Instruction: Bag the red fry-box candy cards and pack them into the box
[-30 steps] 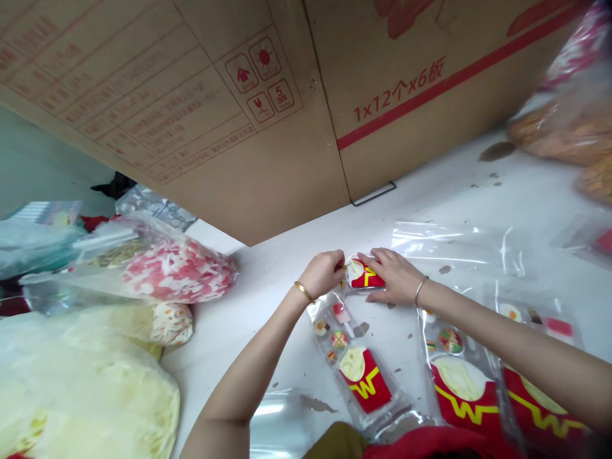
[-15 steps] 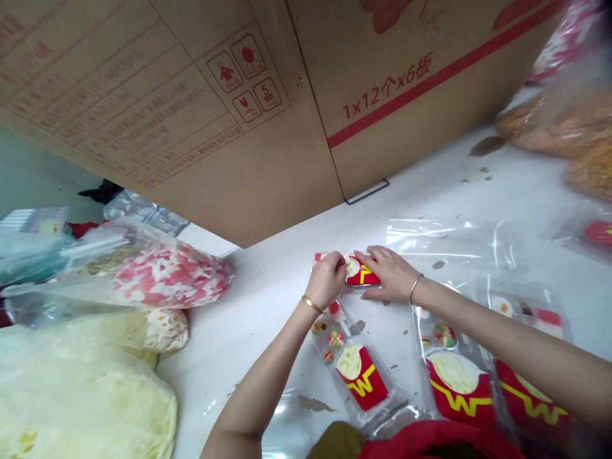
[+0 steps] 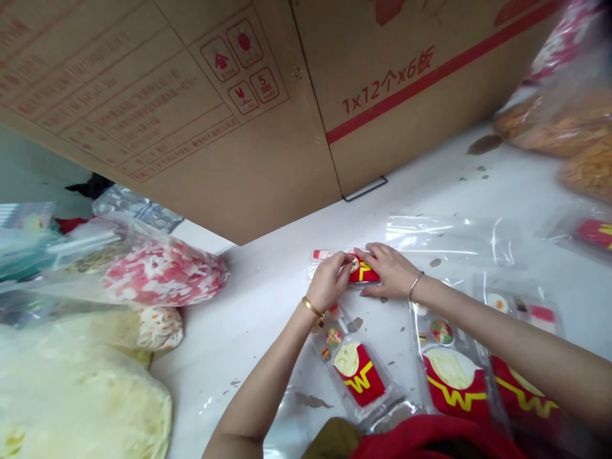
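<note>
My left hand, with a gold bracelet, is closed in a pinch over the left part of a small clear plastic pack. What its fingertips hold is hidden. That pack lies flat and shows a red fries box with a yellow zigzag. From the right, my right hand, with a silver bracelet, grips the pack, fingers across its top and thumb at the near edge. Nearer me lies another clear pack with a red fries box and tiny toy foods. Two more such packs, one of them this filled pack, lie under and beside my right forearm.
A large cardboard carton stands at the back. To the left are a bag of pink-and-white pieces and a big bag of pale yellow pieces. Bags of orange pieces sit at right, near a flat clear sleeve.
My left hand's fingers have shifted slightly right over the pack, and its hold looks a little less bunched. My right hand stays on the pack. The whole view has shifted slightly.
</note>
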`<action>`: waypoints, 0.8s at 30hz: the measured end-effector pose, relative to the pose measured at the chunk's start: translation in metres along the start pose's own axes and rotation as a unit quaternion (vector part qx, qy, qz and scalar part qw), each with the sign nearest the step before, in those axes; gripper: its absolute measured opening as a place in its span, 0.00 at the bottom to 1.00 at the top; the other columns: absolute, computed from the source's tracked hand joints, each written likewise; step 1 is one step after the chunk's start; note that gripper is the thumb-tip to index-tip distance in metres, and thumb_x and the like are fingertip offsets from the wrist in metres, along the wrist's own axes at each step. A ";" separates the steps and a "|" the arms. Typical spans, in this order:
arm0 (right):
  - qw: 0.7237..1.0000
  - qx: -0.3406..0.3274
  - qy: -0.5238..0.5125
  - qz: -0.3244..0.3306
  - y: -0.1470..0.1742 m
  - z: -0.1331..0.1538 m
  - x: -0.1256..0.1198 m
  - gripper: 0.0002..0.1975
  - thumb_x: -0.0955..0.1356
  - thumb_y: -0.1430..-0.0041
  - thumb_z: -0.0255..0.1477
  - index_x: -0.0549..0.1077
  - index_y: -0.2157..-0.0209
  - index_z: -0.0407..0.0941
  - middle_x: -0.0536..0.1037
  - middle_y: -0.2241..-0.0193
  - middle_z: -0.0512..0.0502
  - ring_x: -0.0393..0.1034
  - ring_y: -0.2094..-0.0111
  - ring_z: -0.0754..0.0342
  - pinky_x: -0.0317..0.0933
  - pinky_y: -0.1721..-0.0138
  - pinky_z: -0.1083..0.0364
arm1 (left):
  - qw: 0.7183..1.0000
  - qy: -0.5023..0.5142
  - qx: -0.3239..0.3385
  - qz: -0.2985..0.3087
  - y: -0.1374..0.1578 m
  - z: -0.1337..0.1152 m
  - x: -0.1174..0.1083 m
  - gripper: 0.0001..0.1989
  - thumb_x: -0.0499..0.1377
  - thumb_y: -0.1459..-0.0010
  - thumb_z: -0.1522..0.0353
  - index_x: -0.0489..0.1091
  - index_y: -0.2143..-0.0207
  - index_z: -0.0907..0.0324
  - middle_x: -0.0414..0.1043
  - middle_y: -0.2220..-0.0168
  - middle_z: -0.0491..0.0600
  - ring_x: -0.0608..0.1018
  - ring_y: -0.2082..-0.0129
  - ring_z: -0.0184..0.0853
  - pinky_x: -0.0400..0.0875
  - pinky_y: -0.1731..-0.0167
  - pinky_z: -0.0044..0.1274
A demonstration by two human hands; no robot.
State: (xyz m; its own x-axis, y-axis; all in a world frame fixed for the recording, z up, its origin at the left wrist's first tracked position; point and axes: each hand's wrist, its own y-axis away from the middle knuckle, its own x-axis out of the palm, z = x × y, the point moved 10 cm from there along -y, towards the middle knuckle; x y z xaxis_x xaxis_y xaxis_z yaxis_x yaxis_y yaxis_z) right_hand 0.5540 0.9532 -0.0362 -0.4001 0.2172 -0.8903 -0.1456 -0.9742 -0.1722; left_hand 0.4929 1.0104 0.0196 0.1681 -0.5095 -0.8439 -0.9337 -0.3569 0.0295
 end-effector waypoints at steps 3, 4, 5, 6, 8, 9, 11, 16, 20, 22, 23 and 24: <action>1.000 0.003 0.001 0.001 0.000 -0.001 0.001 0.49 0.69 0.56 0.51 0.54 0.38 0.39 0.61 0.47 0.31 0.54 0.46 0.37 0.52 0.46 0.43 | 0.996 0.093 0.009 0.012 -0.001 0.000 -0.003 0.08 0.50 0.38 0.68 0.67 0.60 0.59 0.73 0.61 0.50 0.74 0.62 0.32 0.68 0.59 0.24; 1.000 0.004 0.001 0.001 0.000 -0.001 0.001 0.49 0.69 0.56 0.52 0.54 0.38 0.40 0.61 0.47 0.31 0.54 0.46 0.37 0.52 0.46 0.43 | 0.994 0.107 0.003 -0.006 -0.001 0.003 -0.010 0.08 0.50 0.38 0.68 0.67 0.61 0.59 0.73 0.61 0.50 0.74 0.61 0.32 0.68 0.59 0.24; 1.000 0.006 0.002 0.002 -0.001 -0.001 0.001 0.49 0.69 0.56 0.52 0.54 0.38 0.40 0.61 0.47 0.31 0.54 0.46 0.37 0.52 0.46 0.43 | 0.992 0.116 -0.010 -0.039 -0.001 0.009 -0.020 0.08 0.51 0.38 0.67 0.67 0.62 0.59 0.73 0.62 0.50 0.74 0.61 0.32 0.68 0.59 0.24; 1.000 0.007 0.003 0.002 -0.001 -0.001 0.001 0.49 0.69 0.56 0.52 0.53 0.38 0.40 0.61 0.47 0.31 0.54 0.46 0.37 0.52 0.46 0.44 | 0.989 0.122 -0.027 -0.083 0.001 0.017 -0.032 0.08 0.51 0.39 0.66 0.67 0.62 0.59 0.72 0.63 0.50 0.74 0.62 0.32 0.68 0.59 0.24; 1.000 0.005 0.008 0.003 -0.001 0.000 0.001 0.50 0.69 0.55 0.52 0.52 0.37 0.42 0.61 0.47 0.32 0.55 0.46 0.37 0.52 0.46 0.45 | 0.974 0.131 -0.063 -0.173 0.009 0.037 -0.057 0.09 0.52 0.39 0.66 0.66 0.59 0.59 0.71 0.65 0.49 0.73 0.63 0.31 0.68 0.61 0.23; 1.000 0.002 0.012 0.005 -0.001 0.000 0.001 0.49 0.69 0.55 0.52 0.51 0.36 0.43 0.61 0.47 0.32 0.55 0.46 0.37 0.52 0.46 0.45 | 0.966 0.141 -0.078 -0.203 0.014 0.047 -0.065 0.11 0.53 0.40 0.66 0.65 0.56 0.59 0.70 0.65 0.48 0.73 0.63 0.30 0.68 0.61 0.23; 1.000 -0.008 0.022 0.011 -0.001 0.003 0.002 0.47 0.69 0.53 0.52 0.51 0.36 0.48 0.61 0.47 0.33 0.55 0.46 0.36 0.53 0.47 0.44 | 0.954 0.176 -0.102 -0.219 0.023 0.066 -0.072 0.18 0.52 0.40 0.66 0.61 0.48 0.57 0.68 0.65 0.47 0.73 0.65 0.29 0.68 0.61 0.23; 0.998 -0.010 0.047 0.040 -0.003 0.005 0.009 0.41 0.69 0.53 0.51 0.58 0.39 0.53 0.61 0.46 0.33 0.53 0.45 0.31 0.53 0.50 0.40 | 0.937 0.260 -0.148 -0.180 0.036 0.098 -0.061 0.17 0.50 0.40 0.66 0.65 0.49 0.58 0.65 0.60 0.49 0.77 0.65 0.29 0.71 0.61 0.24; 0.996 0.008 0.056 0.066 -0.005 0.004 0.012 0.40 0.70 0.56 0.52 0.63 0.42 0.52 0.63 0.48 0.32 0.54 0.46 0.29 0.56 0.52 0.41 | 0.936 0.256 -0.151 -0.190 0.035 0.099 -0.057 0.11 0.50 0.41 0.66 0.65 0.57 0.59 0.66 0.59 0.50 0.77 0.63 0.30 0.71 0.59 0.25; 0.996 0.009 0.053 0.069 -0.005 0.005 0.012 0.39 0.70 0.55 0.52 0.63 0.42 0.52 0.63 0.48 0.33 0.53 0.45 0.29 0.55 0.51 0.41 | 0.939 0.235 -0.148 -0.204 0.034 0.098 -0.058 0.09 0.51 0.42 0.67 0.63 0.59 0.59 0.68 0.61 0.49 0.75 0.62 0.30 0.69 0.57 0.25; 0.996 0.009 0.049 0.069 -0.005 0.005 0.011 0.40 0.70 0.55 0.52 0.63 0.42 0.52 0.62 0.47 0.33 0.53 0.45 0.29 0.55 0.51 0.41 | 0.942 0.222 -0.148 -0.206 0.033 0.098 -0.057 0.08 0.52 0.42 0.67 0.63 0.61 0.59 0.69 0.62 0.49 0.75 0.62 0.30 0.69 0.57 0.25; 0.997 0.010 0.045 0.068 -0.005 0.005 0.011 0.40 0.70 0.54 0.51 0.62 0.41 0.52 0.62 0.47 0.33 0.52 0.45 0.29 0.55 0.50 0.41 | 0.945 0.206 -0.150 -0.204 0.034 0.099 -0.056 0.07 0.53 0.43 0.67 0.63 0.62 0.59 0.70 0.64 0.48 0.74 0.62 0.31 0.68 0.57 0.25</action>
State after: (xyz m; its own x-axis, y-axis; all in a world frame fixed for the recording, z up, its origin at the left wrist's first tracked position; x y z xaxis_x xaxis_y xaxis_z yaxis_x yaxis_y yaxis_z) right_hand 0.5457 0.9607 -0.0435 -0.3355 0.0754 -0.9390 -0.1130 -0.9928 -0.0394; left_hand 0.4209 1.1041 0.0150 0.6613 -0.5217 -0.5389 -0.6438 -0.7635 -0.0509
